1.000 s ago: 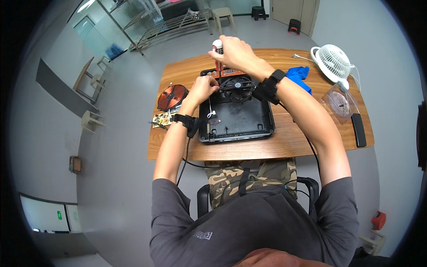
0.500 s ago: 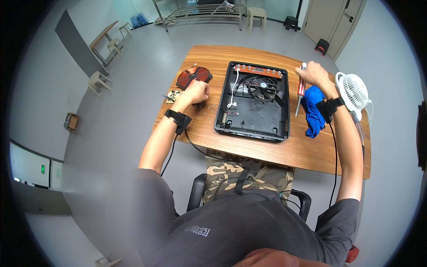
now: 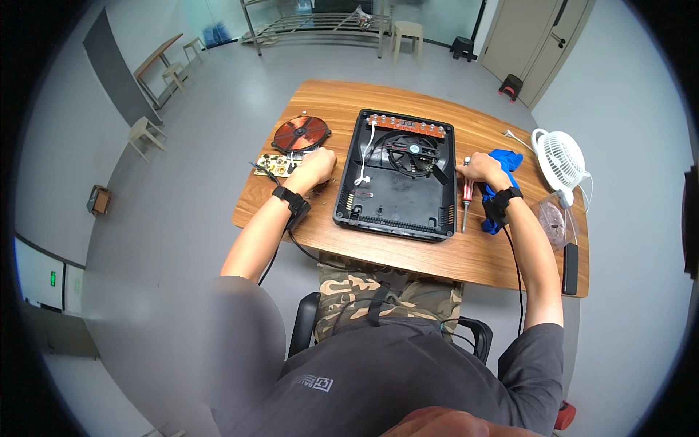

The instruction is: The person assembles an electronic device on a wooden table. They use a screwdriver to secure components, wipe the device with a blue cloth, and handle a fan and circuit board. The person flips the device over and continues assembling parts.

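A black induction cooker base [image 3: 397, 207] lies open on the table, with a fan [image 3: 412, 151], a red-brown control board [image 3: 408, 127] and a white cable [image 3: 366, 156] inside. Left of it, my left hand [image 3: 318, 166] is closed beside a small circuit board [image 3: 275, 164]; anything in its fingers is hidden. Just beyond sits a round copper coil [image 3: 301, 135]. Along the base's right side, my right hand [image 3: 483, 169] closes over the red-and-white handle of a screwdriver [image 3: 467, 192], whose shaft points toward me. A blue cloth [image 3: 506, 162] lies partly beneath my right wrist.
A white desk fan [image 3: 561, 154] stands at the table's right, near a clear container [image 3: 552, 222] and a black oblong object [image 3: 571, 268]. Cables run from the black bands on my wrists. Stools and a metal rack [image 3: 320, 33] stand farther off on the floor.
My right hand has come nearer to me and toward the base, bringing the screwdriver along its right side. My left hand stays near the circuit board. The view has shifted slightly.
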`<state>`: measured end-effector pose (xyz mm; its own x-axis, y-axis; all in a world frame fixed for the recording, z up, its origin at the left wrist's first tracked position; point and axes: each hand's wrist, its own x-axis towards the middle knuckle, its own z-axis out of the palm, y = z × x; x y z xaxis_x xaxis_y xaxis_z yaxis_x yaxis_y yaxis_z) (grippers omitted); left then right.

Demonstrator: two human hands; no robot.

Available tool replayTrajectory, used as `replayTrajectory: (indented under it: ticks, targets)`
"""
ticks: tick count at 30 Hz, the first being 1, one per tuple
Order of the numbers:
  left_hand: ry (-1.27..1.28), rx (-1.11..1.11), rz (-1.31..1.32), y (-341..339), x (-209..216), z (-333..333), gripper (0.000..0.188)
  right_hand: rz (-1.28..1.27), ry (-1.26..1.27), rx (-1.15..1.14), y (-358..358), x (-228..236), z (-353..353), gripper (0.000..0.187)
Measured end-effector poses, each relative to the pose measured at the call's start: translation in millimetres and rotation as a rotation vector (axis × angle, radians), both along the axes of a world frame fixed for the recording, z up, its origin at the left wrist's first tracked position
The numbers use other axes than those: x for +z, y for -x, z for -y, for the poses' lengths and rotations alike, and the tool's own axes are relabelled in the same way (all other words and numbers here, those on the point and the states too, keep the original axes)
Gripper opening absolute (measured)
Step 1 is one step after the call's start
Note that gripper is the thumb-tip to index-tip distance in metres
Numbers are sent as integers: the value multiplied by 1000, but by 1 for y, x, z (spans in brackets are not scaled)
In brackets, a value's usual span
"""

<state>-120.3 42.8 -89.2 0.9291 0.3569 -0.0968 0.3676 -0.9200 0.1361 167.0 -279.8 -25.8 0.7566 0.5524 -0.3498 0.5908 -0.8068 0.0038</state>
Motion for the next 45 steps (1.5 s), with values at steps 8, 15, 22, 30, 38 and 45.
replayTrajectory:
  ticks: [8,15,22,30,38,45]
  targets:
    - [35,13,-39,-2,5,2,13,-141,-60,23,-3,-1,7,55]
    - [53,26,76,-10,41,-4,17,-136,-39,12,-14,-21,6,50]
    - [103,-194,194,-64,74,37,28,-95,-163,112,-11,-36,17,50]
    - [80,-396,184,-127,53,80,50,-19,-255,47,-23,-51,28,68]
    - [-36,-403,168,-153,24,75,47,115,-378,239,1,23,-5,44]
    - [-32,-398,148,-153,35,85,39,112,-333,442,24,1,-45,46]
